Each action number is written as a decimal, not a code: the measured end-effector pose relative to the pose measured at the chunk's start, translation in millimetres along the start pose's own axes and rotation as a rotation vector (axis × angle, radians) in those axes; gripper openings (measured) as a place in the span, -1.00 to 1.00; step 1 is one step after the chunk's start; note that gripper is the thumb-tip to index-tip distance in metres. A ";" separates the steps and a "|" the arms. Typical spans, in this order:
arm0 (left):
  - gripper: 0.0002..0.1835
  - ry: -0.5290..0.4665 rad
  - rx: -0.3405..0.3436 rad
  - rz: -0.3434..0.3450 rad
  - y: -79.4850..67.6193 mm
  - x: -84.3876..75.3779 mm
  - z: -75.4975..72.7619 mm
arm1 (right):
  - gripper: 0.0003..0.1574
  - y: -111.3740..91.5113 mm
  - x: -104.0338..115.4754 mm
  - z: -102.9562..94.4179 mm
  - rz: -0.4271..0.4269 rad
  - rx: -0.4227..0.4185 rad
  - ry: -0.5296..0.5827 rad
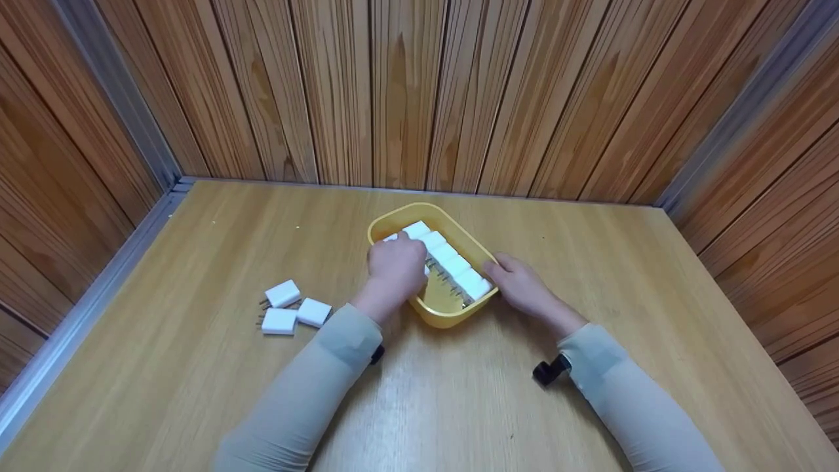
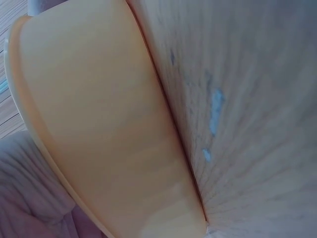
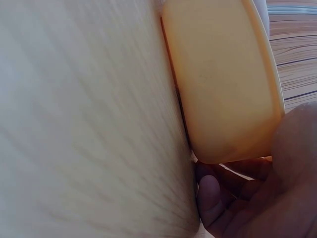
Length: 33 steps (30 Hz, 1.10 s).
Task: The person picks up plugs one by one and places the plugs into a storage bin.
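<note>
The left hand (image 1: 396, 265) hides its own fingertips and part of the white plugs (image 1: 444, 254) in the yellow container (image 1: 442, 320); whether it grips one cannot be told. The head view's lower edge crops both sleeves (image 1: 295, 400), and both wrist views cut off the container.

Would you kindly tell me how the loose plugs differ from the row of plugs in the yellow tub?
The loose plugs lie on the table, while the row of plugs sits inside the yellow tub. The loose plugs form an uneven cluster, whereas the row of plugs lines one long wall. No hand touches the loose plugs; the left hand reaches into the yellow tub beside the row of plugs. Both are white with prongs.
</note>
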<state>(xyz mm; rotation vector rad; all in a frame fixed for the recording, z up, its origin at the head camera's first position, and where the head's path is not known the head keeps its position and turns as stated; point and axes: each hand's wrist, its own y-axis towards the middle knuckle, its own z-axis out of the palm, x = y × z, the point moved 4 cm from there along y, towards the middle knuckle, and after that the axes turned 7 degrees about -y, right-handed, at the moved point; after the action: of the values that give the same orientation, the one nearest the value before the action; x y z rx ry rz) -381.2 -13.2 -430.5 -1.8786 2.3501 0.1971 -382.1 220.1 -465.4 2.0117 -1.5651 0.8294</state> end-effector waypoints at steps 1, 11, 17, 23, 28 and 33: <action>-0.68 -0.004 0.000 -0.001 0.1 0.0 0.0 | -0.53 0.1 -0.1 0.0 0.001 0.001 -0.001; -0.64 -0.031 -0.010 -0.004 -1.1 2.2 -0.5 | -0.50 0.7 -0.8 0.8 -0.003 0.005 0.000; -0.52 -0.048 -0.024 0.011 -3.4 3.6 1.6 | -0.50 1.2 -3.2 1.3 -0.009 -0.001 0.034; -0.53 -0.073 -0.036 0.005 -4.2 4.1 1.0 | -0.48 1.0 -4.8 0.9 0.014 0.002 0.018; -0.55 -0.081 -0.074 0.019 -5.2 3.2 -1.7 | -0.54 1.8 -3.5 -0.3 -0.009 -0.001 0.018; -0.58 -0.076 -0.107 0.064 -6.7 4.3 -6.6 | -0.51 1.9 -4.2 -0.1 0.001 0.008 0.012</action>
<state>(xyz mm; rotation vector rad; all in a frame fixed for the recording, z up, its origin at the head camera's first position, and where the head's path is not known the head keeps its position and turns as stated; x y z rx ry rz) -375.7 -20.0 -424.9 -1.8074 2.3953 0.4005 -384.7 222.6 -468.4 2.0083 -1.5590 0.8480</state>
